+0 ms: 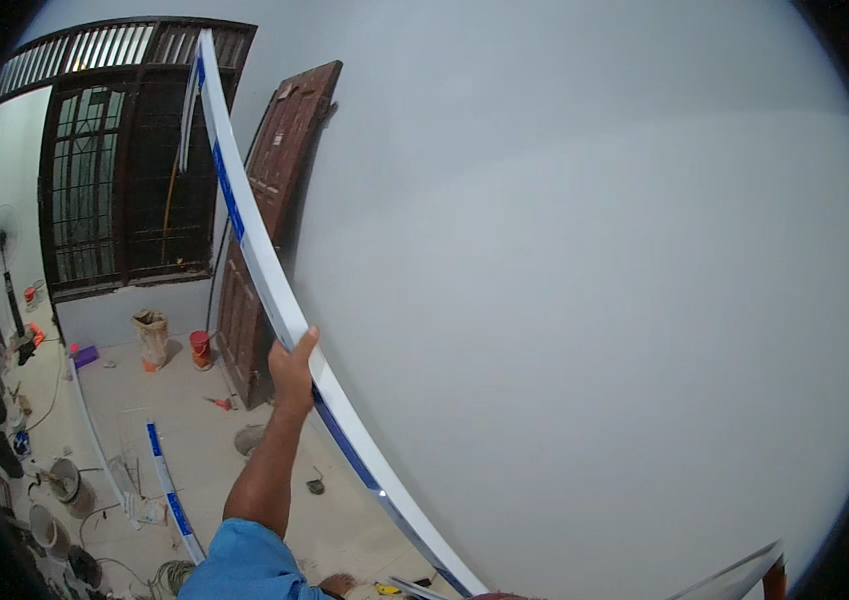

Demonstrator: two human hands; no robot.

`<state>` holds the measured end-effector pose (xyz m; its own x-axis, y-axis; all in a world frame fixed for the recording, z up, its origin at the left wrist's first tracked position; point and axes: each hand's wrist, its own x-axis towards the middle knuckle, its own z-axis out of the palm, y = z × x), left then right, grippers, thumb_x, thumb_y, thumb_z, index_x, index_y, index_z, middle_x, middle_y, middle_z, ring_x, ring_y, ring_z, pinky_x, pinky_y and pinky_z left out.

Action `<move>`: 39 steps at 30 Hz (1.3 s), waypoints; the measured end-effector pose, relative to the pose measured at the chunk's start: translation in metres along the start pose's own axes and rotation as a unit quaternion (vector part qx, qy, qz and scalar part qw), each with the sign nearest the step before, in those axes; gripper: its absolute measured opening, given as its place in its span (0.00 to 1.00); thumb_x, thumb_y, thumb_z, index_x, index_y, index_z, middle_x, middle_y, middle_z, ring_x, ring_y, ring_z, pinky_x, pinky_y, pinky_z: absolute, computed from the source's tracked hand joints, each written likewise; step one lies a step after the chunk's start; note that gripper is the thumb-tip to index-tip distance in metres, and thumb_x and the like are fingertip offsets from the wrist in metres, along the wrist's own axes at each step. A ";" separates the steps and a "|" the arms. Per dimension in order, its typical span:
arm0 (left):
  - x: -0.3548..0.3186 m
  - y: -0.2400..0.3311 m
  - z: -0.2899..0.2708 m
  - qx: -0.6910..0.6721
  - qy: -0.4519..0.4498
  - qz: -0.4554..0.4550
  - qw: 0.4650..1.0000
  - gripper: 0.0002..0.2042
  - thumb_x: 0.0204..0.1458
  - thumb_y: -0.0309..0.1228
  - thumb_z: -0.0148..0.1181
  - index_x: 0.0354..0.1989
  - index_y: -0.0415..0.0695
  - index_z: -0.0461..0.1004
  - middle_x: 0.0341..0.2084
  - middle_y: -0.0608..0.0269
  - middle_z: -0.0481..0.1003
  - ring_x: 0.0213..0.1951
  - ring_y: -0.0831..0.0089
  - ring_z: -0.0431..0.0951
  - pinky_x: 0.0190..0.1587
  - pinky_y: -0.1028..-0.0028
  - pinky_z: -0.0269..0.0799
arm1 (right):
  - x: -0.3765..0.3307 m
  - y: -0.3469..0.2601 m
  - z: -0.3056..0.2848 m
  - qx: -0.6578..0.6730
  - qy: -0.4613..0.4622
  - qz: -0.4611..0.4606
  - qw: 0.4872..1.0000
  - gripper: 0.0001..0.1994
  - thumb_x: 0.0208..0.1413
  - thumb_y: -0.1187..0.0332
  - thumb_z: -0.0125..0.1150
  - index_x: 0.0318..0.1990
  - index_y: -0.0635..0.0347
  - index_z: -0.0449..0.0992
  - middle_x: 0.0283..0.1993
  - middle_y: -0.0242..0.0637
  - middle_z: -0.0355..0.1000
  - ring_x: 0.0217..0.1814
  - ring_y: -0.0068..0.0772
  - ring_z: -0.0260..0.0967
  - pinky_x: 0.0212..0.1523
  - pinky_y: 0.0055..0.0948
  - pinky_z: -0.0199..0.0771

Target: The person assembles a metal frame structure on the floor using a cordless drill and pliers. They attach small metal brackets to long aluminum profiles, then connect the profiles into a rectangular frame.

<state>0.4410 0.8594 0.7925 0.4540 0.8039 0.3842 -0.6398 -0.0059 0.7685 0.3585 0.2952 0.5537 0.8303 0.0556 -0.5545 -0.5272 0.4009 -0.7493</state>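
Note:
A long white strip of trim [263, 262] with blue film patches runs slantwise from the upper left, in front of the window, down to the lower edge. My left hand [293, 378] is closed around it near its middle, thumb on the near side. The arm, in a blue sleeve, reaches up from below. Where the strip leaves the picture, a brownish sliver [507, 597] shows beside it; this may be my right hand, but its fingers are hidden. Another white and blue strip [173, 492] lies on the floor to the left.
A brown wooden door panel [285, 150] leans against the pale wall [585, 280]. Beyond it is a barred window [90, 185]. On the floor stand an open sack [152, 340], a red bucket [201, 350] and several grey buckets [48, 528], with cables near them. A standing fan [7, 265] is far left.

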 end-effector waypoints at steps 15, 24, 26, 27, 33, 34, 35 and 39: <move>0.067 0.151 0.057 0.105 -0.165 0.141 0.971 0.34 0.58 0.41 0.71 0.64 0.26 0.70 0.45 0.38 0.80 0.48 0.55 0.84 0.53 0.55 0.81 | -0.133 -0.324 0.232 -0.582 0.064 -0.569 0.578 0.31 0.64 0.56 0.73 0.64 0.72 0.76 0.52 0.57 0.84 0.55 0.53 0.85 0.57 0.46 0.84; 0.034 0.121 -0.034 0.286 -0.213 0.100 0.929 0.58 0.36 0.65 0.79 0.71 0.33 0.68 0.55 0.44 0.78 0.57 0.51 0.79 0.62 0.50 0.74 | -0.237 -0.457 0.486 -0.356 0.087 -0.930 0.018 0.47 0.50 0.75 0.80 0.79 0.55 0.63 0.77 0.54 0.66 0.81 0.56 0.62 0.78 0.52 0.69; 0.028 0.109 -0.054 0.286 -0.215 0.118 0.926 0.60 0.36 0.67 0.79 0.71 0.33 0.67 0.55 0.46 0.78 0.58 0.50 0.79 0.64 0.49 0.73 | -0.266 -0.482 0.526 -0.329 0.133 -0.932 -0.071 0.46 0.54 0.73 0.79 0.80 0.50 0.62 0.82 0.48 0.62 0.86 0.54 0.55 0.84 0.58 0.57; 0.025 0.106 -0.066 0.301 -0.217 0.112 0.922 0.59 0.36 0.66 0.79 0.72 0.33 0.67 0.55 0.45 0.79 0.59 0.49 0.79 0.64 0.48 0.72 | -0.276 -0.497 0.543 -0.311 0.162 -0.929 -0.115 0.42 0.55 0.72 0.78 0.78 0.49 0.66 0.80 0.46 0.65 0.86 0.54 0.55 0.85 0.59 0.54; 0.015 0.013 -0.143 0.351 -0.151 0.217 0.898 0.44 0.28 0.35 0.72 0.63 0.32 0.71 0.43 0.45 0.80 0.48 0.50 0.83 0.55 0.49 0.77 | -0.316 -0.512 0.568 -0.511 0.226 -0.790 -0.253 0.18 0.62 0.66 0.74 0.58 0.52 0.82 0.56 0.42 0.84 0.67 0.46 0.78 0.76 0.50 0.71; 0.010 0.011 -0.156 0.351 -0.164 0.221 0.895 0.42 0.28 0.34 0.72 0.61 0.33 0.72 0.40 0.45 0.79 0.44 0.49 0.83 0.52 0.49 0.77 | -0.319 -0.501 0.560 -0.592 0.207 -0.744 -0.231 0.14 0.63 0.65 0.73 0.55 0.53 0.84 0.51 0.43 0.86 0.62 0.44 0.82 0.72 0.48 0.76; 0.003 0.011 -0.173 0.354 -0.173 0.225 0.891 0.41 0.28 0.32 0.71 0.60 0.33 0.72 0.37 0.46 0.79 0.41 0.47 0.83 0.49 0.49 0.78 | -0.312 -0.488 0.550 -0.589 0.202 -0.745 -0.240 0.13 0.63 0.65 0.72 0.53 0.54 0.84 0.48 0.43 0.86 0.57 0.42 0.83 0.67 0.46 0.78; 0.062 0.004 -0.131 0.407 -0.197 0.243 0.858 0.35 0.30 0.31 0.73 0.54 0.36 0.73 0.36 0.45 0.77 0.38 0.45 0.80 0.44 0.54 0.76 | -0.283 -0.518 0.555 -0.551 0.168 -0.769 -0.277 0.07 0.60 0.66 0.73 0.39 0.58 0.82 0.36 0.45 0.83 0.42 0.39 0.84 0.49 0.41 0.80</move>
<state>0.3855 0.9874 0.7521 0.5338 0.3264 0.7801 -0.2408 -0.8257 0.5102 0.4967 0.5795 1.3000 -0.1555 0.9433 0.2934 -0.0824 -0.3084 0.9477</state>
